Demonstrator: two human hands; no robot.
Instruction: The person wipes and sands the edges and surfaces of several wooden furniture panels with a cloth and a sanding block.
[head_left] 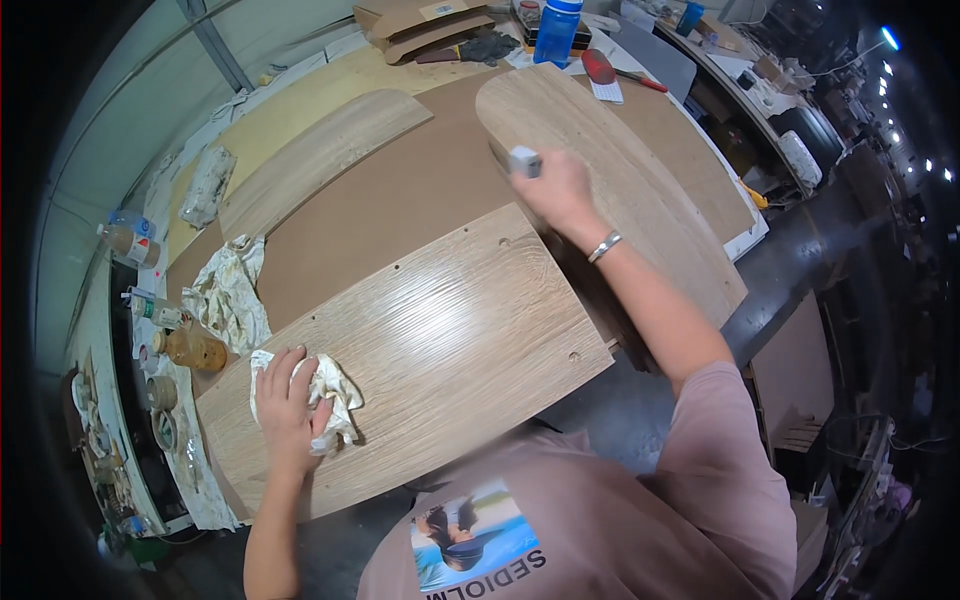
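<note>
My left hand (287, 405) is closed on a crumpled white patterned cloth (338, 392), pressing it on the left end of a wood-grain panel (430, 320). This panel lies nearest me, with small holes near its edges. My right hand (558, 190) grips a small grey-white block (524, 161), slightly blurred, by the near-left edge of a second wood-grain panel (640, 180) with a rounded far end. The underside of the block and what it touches are hidden. A third, narrower panel (320, 155) lies at the far left.
Brown board (440, 150) covers the bench under the panels. At left are another stained cloth (228, 295), an amber jar (190, 350) and plastic bottles (135, 245). A blue bottle (556, 35), a red-handled tool (600, 67) and a cardboard box (420, 30) stand far back.
</note>
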